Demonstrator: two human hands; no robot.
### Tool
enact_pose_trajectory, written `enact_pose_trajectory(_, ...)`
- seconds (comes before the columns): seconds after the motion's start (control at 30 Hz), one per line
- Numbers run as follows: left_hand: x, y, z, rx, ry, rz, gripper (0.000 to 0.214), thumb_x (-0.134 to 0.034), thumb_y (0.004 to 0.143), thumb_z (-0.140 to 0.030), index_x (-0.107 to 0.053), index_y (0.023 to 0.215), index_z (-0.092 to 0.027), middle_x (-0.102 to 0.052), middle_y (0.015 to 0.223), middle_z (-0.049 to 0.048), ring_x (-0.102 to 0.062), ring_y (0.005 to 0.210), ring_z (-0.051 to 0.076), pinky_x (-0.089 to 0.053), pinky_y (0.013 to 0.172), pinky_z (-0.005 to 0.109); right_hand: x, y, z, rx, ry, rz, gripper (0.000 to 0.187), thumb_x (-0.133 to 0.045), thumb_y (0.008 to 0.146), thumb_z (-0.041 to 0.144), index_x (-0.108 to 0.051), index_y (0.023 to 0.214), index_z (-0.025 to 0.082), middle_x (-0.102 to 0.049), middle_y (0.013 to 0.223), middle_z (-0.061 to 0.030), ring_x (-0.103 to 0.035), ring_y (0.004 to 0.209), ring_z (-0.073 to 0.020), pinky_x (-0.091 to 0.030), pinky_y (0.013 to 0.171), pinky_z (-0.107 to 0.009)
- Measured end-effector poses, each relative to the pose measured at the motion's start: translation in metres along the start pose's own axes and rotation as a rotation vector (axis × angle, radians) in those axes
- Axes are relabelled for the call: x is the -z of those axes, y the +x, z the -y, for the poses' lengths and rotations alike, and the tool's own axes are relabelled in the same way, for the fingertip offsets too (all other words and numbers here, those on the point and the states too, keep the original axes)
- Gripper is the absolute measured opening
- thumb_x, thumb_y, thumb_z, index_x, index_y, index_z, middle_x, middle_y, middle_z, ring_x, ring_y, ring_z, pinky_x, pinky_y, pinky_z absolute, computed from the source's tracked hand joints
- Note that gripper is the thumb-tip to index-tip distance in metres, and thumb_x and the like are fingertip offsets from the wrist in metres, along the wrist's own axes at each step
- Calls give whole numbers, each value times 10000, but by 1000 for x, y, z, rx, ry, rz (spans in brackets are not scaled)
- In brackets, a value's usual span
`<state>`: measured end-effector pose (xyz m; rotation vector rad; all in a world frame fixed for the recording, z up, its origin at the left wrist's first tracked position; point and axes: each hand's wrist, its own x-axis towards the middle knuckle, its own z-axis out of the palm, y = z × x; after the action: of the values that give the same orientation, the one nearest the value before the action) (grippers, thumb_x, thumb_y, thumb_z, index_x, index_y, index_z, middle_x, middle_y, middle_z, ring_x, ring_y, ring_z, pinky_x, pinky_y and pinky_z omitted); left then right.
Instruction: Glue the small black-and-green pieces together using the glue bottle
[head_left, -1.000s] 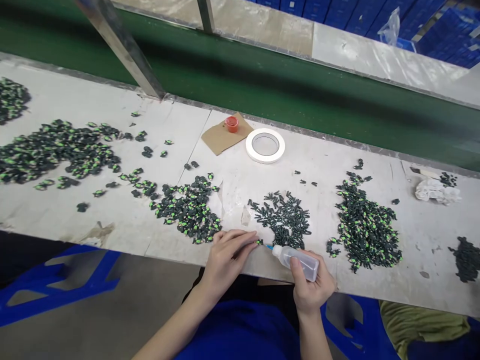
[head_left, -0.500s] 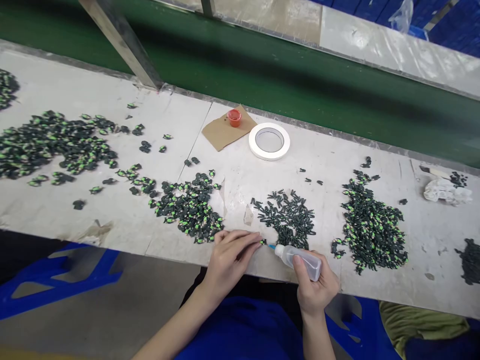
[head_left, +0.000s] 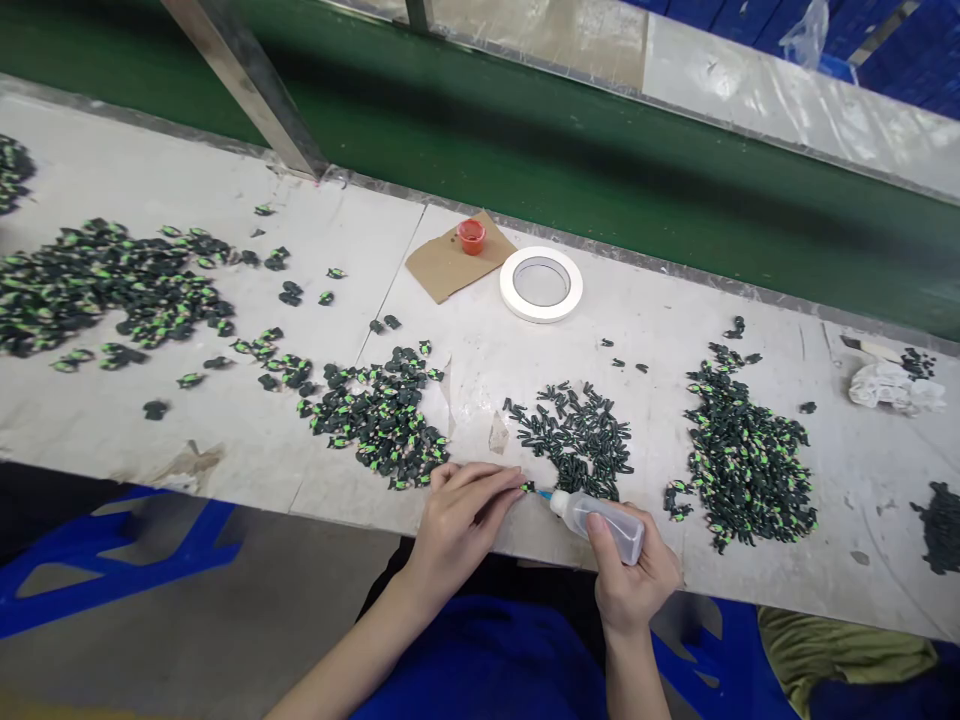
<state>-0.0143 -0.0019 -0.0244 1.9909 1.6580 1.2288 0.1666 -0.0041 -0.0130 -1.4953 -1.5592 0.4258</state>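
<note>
Between the thumb and fingers of my left hand point(head_left: 465, 510) is a small black-and-green piece point(head_left: 528, 487), pinched near the table's front edge. My right hand point(head_left: 637, 575) is wrapped round a clear plastic squeeze bottle point(head_left: 604, 522), tilted on its side. Its thin blue nozzle point(head_left: 543, 494) points left and meets or nearly meets the small piece; I cannot tell if they touch. Just beyond the bottle lies a heap of slim black parts point(head_left: 577, 435). To the left of my left hand is a pile of black-and-green pieces point(head_left: 382, 415).
A roll of white tape point(head_left: 541, 284) lies behind, beside a red cup point(head_left: 471, 237) on brown cardboard point(head_left: 442, 272). More black-and-green pieces form a right pile point(head_left: 750, 455) and a large left pile point(head_left: 105, 285). Crumpled white tissue point(head_left: 892, 388) sits far right. A metal post point(head_left: 251, 85) rises at the table's back.
The whole view shifts very slightly. Both hands keep their hold, with the nozzle staying at the small piece.
</note>
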Motion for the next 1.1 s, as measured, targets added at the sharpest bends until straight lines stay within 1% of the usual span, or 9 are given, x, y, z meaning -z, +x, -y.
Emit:
enact_pose_trajectory(0.17, 0, 1, -1, 10, -13, -8, 136, -624, 880, -158, -667, 977, -243, -776, 855, -13, -712, 758, 159, -401, 707, 330, -1, -2, -2, -11, -16, -9, 183, -675, 830, 353, -669, 783, 177, -673, 625, -8, -605, 497, -147, -468, 470, -240)
enact_pose_trajectory(0.43, 0, 1, -1, 7, -18, -20, 116, -631, 878, -157, -663, 961, -232, -775, 853, -19, -708, 752, 148, -397, 698, 331, -1, 1, 3, -18, -6, -50, 168, -671, 834, 338, -661, 774, 182, -647, 594, 13, -579, 463, -126, -440, 447, -221)
enact_pose_trajectory(0.57, 0, 1, -1, 0, -15, -15, 118, -640, 872, -149, -660, 961, -223, -774, 856, -20, -708, 758, 145, -394, 708, 329, -1, 0, 3, -12, 4, -34, 164, -671, 833, 341, -666, 783, 184, -659, 609, 10, -589, 478, -129, -446, 458, -224)
enact_pose_trajectory(0.73, 1, 1, -1, -4, -2, -8, 126, -640, 868, -147, -665, 961, -228, -775, 857, -23, -711, 760, 147, -400, 702, 328, -2, -1, 0, -39, -5, -16, 200, -670, 824, 371, -673, 771, 178, -669, 608, -5, -595, 480, -146, -455, 456, -242)
enact_pose_trajectory(1.1, -1, 0, 0, 2, -12, -21, 138, -632, 870, -155, -666, 974, -239, -779, 860, -13, -715, 759, 164, -396, 704, 334, -2, -1, -2, -30, -5, -9, 177, -684, 813, 351, -673, 766, 181, -678, 615, -7, -606, 493, -147, -468, 473, -237)
